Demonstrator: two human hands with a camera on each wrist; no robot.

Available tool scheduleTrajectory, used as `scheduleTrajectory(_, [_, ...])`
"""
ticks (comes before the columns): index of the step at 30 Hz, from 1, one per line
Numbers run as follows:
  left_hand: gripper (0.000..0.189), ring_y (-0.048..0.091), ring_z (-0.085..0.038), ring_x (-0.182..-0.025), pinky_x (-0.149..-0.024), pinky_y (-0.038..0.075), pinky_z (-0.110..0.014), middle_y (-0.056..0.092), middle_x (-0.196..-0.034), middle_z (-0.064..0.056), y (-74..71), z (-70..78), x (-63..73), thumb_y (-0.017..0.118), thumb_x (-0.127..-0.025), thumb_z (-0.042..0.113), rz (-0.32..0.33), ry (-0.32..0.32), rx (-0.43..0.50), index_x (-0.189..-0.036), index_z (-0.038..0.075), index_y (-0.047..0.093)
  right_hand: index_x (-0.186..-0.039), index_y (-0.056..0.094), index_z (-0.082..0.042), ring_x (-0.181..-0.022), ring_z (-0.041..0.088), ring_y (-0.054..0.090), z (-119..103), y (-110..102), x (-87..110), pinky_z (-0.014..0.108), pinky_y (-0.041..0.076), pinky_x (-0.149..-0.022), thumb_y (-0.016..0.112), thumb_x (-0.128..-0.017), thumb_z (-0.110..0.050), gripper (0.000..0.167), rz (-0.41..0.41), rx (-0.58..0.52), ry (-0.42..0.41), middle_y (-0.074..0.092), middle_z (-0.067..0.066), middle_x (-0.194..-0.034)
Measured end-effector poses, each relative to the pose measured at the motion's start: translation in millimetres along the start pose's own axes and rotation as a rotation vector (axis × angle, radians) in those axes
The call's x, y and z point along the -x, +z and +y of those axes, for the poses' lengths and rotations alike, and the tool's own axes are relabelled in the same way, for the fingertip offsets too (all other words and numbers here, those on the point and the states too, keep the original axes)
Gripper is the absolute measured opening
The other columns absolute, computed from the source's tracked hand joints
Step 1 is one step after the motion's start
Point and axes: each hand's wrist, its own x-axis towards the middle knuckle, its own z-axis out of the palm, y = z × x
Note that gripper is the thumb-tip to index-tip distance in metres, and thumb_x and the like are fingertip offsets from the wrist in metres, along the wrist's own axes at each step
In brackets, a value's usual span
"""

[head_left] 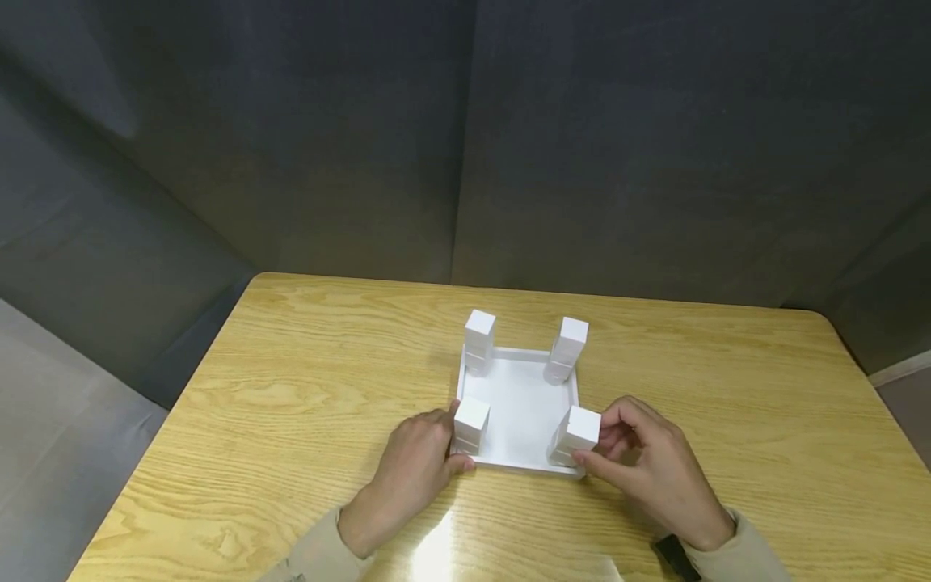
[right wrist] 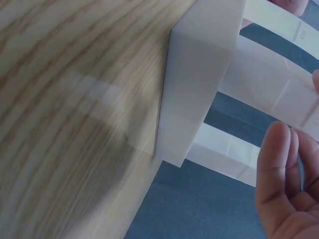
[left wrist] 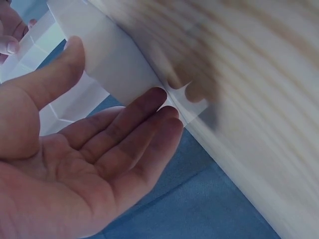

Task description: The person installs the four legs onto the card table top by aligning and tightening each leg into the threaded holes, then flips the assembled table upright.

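A white square tray [head_left: 520,412] lies on the wooden table, with a white block stack standing at each corner. My left hand [head_left: 418,453] holds the tray's near left corner, thumb at the front wall and fingers along the left side. In the left wrist view the fingertips touch the tray wall [left wrist: 117,57] low by the table. Beside that hand rises the near left stack [head_left: 471,424]. My right hand [head_left: 655,461] pinches the near right stack [head_left: 575,436] between thumb and fingers. Seams between blocks and small printed marks show on the stack [right wrist: 279,84] in the right wrist view.
Two more white stacks, the far left one [head_left: 478,339] and the far right one [head_left: 567,347], stand at the tray's back corners. The wooden table [head_left: 305,380] extends to both sides. Behind its far edge hangs a dark curtain [head_left: 364,162].
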Motion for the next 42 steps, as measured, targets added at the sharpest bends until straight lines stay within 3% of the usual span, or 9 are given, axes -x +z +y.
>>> scheduleTrajectory(3, [0.087, 0.078, -0.039, -0.100, -0.093, 0.064, -0.050, 0.075, -0.114, -0.031, -0.8, 1.1, 0.0, 0.095, -0.078, 0.028, -0.011, -0.012, 0.006, -0.136, -0.024, 0.058, -0.097, 0.066, -0.014, -0.072, 0.008, 0.063, -0.2, -0.8, -0.3, 0.028, 0.059, -0.061, 0.101, -0.076, -0.007, 0.042, -0.001, 0.013, 0.002, 0.063, -0.008, -0.089])
scheduleTrajectory(5, [0.084, 0.079, -0.039, -0.097, -0.090, 0.064, -0.050, 0.075, -0.111, -0.031, -16.2, 14.1, -2.3, 0.096, -0.076, 0.023, -0.036, -0.030, 0.016, -0.134, -0.026, 0.058, -0.096, 0.065, -0.015, -0.071, 0.008, 0.062, -0.2, -0.7, -0.2, 0.027, 0.058, -0.061, 0.101, -0.075, -0.007, 0.042, 0.005, 0.022, 0.001, 0.062, -0.008, -0.088])
scheduleTrajectory(14, [0.083, 0.079, -0.035, -0.091, -0.087, 0.066, -0.046, 0.076, -0.105, -0.028, -21.9, 18.3, -3.7, 0.096, -0.076, 0.022, -0.057, -0.043, -0.004, -0.132, -0.026, 0.059, -0.095, 0.067, -0.018, -0.075, 0.011, 0.062, -1.5, 1.6, 2.2, 0.026, 0.056, -0.062, 0.104, -0.072, -0.017, 0.044, 0.047, 0.137, 0.015, 0.064, -0.010, -0.089])
scheduleTrajectory(20, [0.081, 0.077, -0.031, -0.082, -0.080, 0.067, -0.044, 0.075, -0.100, -0.028, -17.8, 14.7, -2.0, 0.096, -0.076, 0.020, -0.036, -0.019, 0.025, -0.130, -0.027, 0.059, -0.091, 0.064, -0.019, -0.064, 0.006, 0.044, 0.8, 1.3, 8.0, 0.027, 0.038, -0.052, 0.102, -0.069, -0.052, 0.054, -0.079, 0.434, 0.044, 0.050, -0.012, -0.075])
scheduleTrajectory(23, [0.082, 0.077, -0.030, -0.083, -0.081, 0.067, -0.044, 0.075, -0.103, -0.028, -18.1, 15.4, -1.9, 0.096, -0.075, 0.019, -0.038, -0.029, 0.063, -0.132, -0.026, 0.059, -0.085, 0.064, -0.021, -0.060, 0.006, 0.039, 3.6, 4.3, 11.6, 0.029, 0.034, -0.049, 0.099, -0.069, -0.060, 0.055, -0.152, 0.516, 0.060, 0.042, -0.013, -0.068])
scheduleTrajectory(30, [0.078, 0.076, -0.039, -0.100, -0.089, 0.065, -0.046, 0.073, -0.114, -0.031, -21.6, 25.6, -2.8, 0.097, -0.073, 0.008, -0.102, -0.192, 0.251, -0.134, -0.023, 0.059, -0.075, 0.063, -0.022, -0.056, 0.008, 0.039, 3.5, 15.0, 12.2, 0.029, 0.033, -0.047, 0.098, -0.076, -0.051, 0.045, -0.238, 0.546, 0.043, 0.040, -0.013, -0.062])
scheduleTrajectory(35, [0.052, 0.073, -0.032, -0.085, -0.076, 0.066, -0.038, 0.073, -0.094, -0.024, -21.0, 31.6, -5.8, 0.097, -0.074, 0.004, -0.112, -0.265, 0.245, -0.111, -0.019, 0.070, -0.073, 0.060, -0.019, -0.057, 0.009, 0.041, 0.4, 17.0, 8.3, 0.030, 0.035, -0.047, 0.099, -0.079, -0.040, 0.044, -0.249, 0.519, 0.051, 0.043, -0.011, -0.062])
scheduleTrajectory(40, [0.054, 0.074, -0.038, -0.088, -0.083, 0.065, -0.048, 0.072, -0.094, -0.028, -17.2, 34.1, -6.6, 0.098, -0.074, 0.005, -0.102, -0.308, 0.209, -0.109, -0.023, 0.068, -0.085, 0.072, -0.010, -0.059, 0.010, 0.041, -1.0, 21.0, 8.4, 0.029, 0.034, -0.048, 0.097, -0.081, -0.034, 0.034, -0.262, 0.487, 0.063, 0.045, -0.009, -0.063])
scheduleTrajectory(42, [0.051, 0.071, -0.032, -0.085, -0.081, 0.063, -0.046, 0.072, -0.091, -0.022, -16.5, 33.1, -4.9, 0.098, -0.075, 0.006, -0.103, -0.323, 0.231, -0.108, -0.020, 0.070, -0.086, 0.073, -0.010, -0.058, 0.010, 0.041, -3.4, 21.5, 10.5, 0.029, 0.033, -0.049, 0.097, -0.082, -0.033, 0.033, -0.260, 0.480, 0.076, 0.045, -0.009, -0.063])
